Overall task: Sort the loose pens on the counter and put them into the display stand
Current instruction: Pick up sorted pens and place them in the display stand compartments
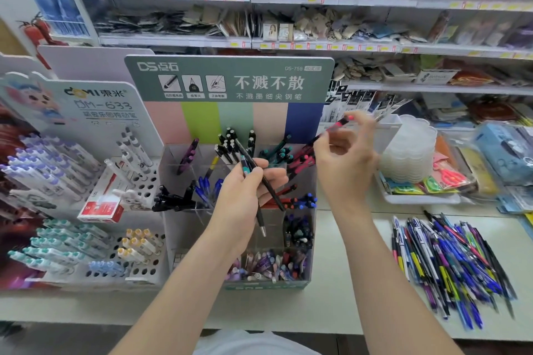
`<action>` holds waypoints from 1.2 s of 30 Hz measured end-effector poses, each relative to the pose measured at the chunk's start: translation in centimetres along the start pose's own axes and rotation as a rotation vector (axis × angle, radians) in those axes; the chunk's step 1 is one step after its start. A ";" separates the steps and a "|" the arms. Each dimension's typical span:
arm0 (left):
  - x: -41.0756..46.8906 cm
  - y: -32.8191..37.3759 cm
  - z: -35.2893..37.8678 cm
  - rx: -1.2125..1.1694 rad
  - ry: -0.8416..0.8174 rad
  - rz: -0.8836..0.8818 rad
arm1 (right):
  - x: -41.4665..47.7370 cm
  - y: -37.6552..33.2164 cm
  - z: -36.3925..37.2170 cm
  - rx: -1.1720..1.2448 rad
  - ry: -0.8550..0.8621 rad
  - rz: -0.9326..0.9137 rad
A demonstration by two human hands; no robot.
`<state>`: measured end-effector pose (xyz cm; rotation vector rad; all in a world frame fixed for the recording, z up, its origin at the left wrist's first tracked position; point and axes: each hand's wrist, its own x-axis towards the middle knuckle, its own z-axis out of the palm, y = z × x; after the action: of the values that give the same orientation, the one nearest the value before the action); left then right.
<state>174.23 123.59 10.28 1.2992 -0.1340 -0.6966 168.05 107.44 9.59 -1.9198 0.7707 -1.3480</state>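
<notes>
Loose pens (450,265) lie heaped on the counter (331,300), right of the clear compartmented display stand (230,81) holding colour-grouped pens.

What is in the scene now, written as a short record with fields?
left hand: holds several pens, black and teal, over the display stand
right hand: pinches a red pen, lower end among other red pens in the stand
loose pens: pile on the counter, right of the stand
</notes>
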 end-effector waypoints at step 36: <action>5.6 3.3 0.5 0.808 0.136 1.038 | -7.2 -3.9 -1.9 0.265 0.128 0.247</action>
<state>179.76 120.44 11.85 1.7638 -0.9749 0.3975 164.55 115.03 9.14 -1.4935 0.8164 -1.3534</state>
